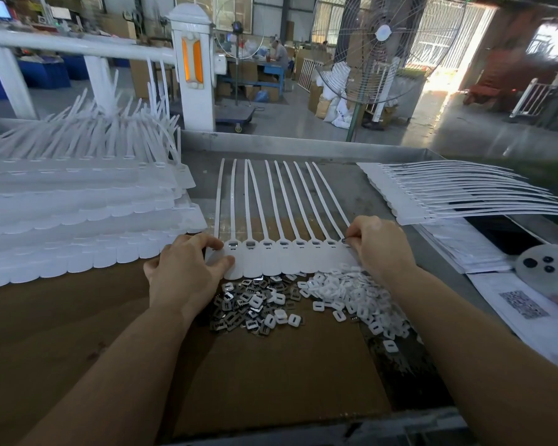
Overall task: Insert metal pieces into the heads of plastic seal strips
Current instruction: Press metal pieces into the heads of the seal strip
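Seating insert: right hand (379, 244) pinches a metal piece (344, 240) at the rightmost head of the seal strip sheet (290, 257).
Steadying: left hand (187, 268) pinches the sheet's left edge flat on the bench (361, 191).
Handling: sheet likely light, thin, flexible; best held by the joined tabs.
Long axis: tails point away, heads nearest.
Supply: metal pieces (248, 304) and white caps (345, 294) heaped just below.
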The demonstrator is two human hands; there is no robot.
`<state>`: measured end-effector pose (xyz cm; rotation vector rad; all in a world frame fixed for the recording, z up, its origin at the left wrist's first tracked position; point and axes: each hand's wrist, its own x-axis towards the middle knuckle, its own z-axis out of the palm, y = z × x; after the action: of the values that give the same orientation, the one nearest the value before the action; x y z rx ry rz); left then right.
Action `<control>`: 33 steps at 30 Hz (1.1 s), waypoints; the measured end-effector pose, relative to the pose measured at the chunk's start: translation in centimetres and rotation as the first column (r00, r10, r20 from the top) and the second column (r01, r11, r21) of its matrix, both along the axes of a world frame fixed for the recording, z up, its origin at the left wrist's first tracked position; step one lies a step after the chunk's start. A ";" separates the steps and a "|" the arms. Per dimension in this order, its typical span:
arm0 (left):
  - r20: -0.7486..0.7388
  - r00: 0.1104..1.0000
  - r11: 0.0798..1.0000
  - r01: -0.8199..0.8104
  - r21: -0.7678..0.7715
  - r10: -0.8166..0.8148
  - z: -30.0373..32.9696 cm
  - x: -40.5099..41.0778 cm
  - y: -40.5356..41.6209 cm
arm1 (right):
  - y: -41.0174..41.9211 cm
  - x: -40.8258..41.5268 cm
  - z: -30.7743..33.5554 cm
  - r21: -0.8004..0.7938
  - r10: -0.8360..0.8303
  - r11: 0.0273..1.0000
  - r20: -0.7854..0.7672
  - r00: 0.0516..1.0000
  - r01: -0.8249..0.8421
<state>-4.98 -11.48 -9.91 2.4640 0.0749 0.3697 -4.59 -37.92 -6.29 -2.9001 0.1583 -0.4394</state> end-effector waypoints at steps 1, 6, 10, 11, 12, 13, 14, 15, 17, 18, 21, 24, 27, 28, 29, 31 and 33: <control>-0.003 1.000 1.000 0.003 -0.001 -0.003 0.0 0.0 0.0 | 0.1 0.1 0.0 -0.011 -0.007 1.000 -0.009 1.000 0.007; -0.007 1.000 1.000 0.005 0.001 -0.005 0.0 0.1 0.1 | 0.1 0.2 -0.2 -0.059 -0.032 0.998 -0.025 0.999 0.030; -0.005 1.000 1.000 0.005 0.004 -0.005 0.0 0.1 0.1 | 0.1 0.1 -0.3 -0.086 -0.021 0.996 -0.023 1.000 0.019; -0.003 1.000 1.000 0.004 0.006 -0.004 0.0 0.1 0.1 | 0.1 0.1 -0.2 -0.092 -0.014 0.996 -0.024 1.000 0.011; -0.001 1.000 1.000 0.003 0.009 -0.003 0.0 0.2 0.1 | 0.1 0.1 -0.2 -0.100 -0.005 0.995 -0.022 1.000 0.003; -0.001 1.000 1.000 0.001 0.012 -0.001 -0.1 0.2 0.1 | 0.1 0.0 -0.1 -0.110 0.003 0.994 -0.018 1.000 -0.005; -0.001 1.000 1.000 0.000 0.014 0.000 -0.1 0.2 0.1 | 0.1 0.0 -0.1 -0.124 0.009 0.992 -0.017 1.000 -0.011; 0.000 1.000 1.000 0.000 0.014 0.000 -0.1 0.2 0.1 | 0.2 0.0 0.0 -0.142 0.011 0.990 -0.019 1.000 -0.014; 0.001 1.000 1.000 -0.001 0.013 0.001 -0.2 0.1 0.2 | 0.3 -0.1 0.0 -0.186 0.013 0.982 -0.027 1.000 -0.018; 0.000 1.000 1.000 -0.003 0.016 0.003 -0.2 0.1 0.2 | 0.3 -0.1 -0.1 -0.209 0.015 0.978 -0.030 0.999 -0.021; -0.007 1.000 1.000 -0.003 0.020 0.003 -0.1 0.2 0.1 | 0.5 -0.2 0.0 -0.272 0.025 0.962 -0.045 0.999 -0.036; -0.008 1.000 1.000 -0.002 0.018 0.002 -0.1 0.3 0.1 | 0.6 -0.3 0.1 -0.310 0.036 0.949 -0.069 0.997 -0.056; -0.006 1.000 1.000 -0.001 0.011 0.001 -0.1 0.2 0.1 | 0.6 -0.5 0.1 -0.304 0.047 0.950 -0.091 0.995 -0.073; -0.008 1.000 1.000 0.000 0.013 0.000 -0.1 0.1 0.1 | 0.5 -0.5 0.1 -0.292 0.050 0.954 -0.093 0.994 -0.075; -0.010 1.000 1.000 0.000 0.013 0.000 -0.1 0.1 0.1 | 0.5 -0.6 0.1 -0.269 0.051 0.960 -0.095 0.994 -0.075; -0.014 1.000 1.000 0.000 0.013 0.000 0.0 0.1 0.0 | 0.4 -0.7 0.5 -0.167 0.043 0.984 -0.090 0.995 -0.058; -0.016 1.000 1.000 0.000 0.011 0.000 0.0 0.0 0.0 | 0.2 -0.9 0.7 -0.073 0.045 0.996 -0.050 0.998 -0.049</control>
<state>-4.94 -11.45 -9.92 2.4780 0.0800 0.3516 -5.49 -37.76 -5.57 -2.9822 0.0823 -0.3750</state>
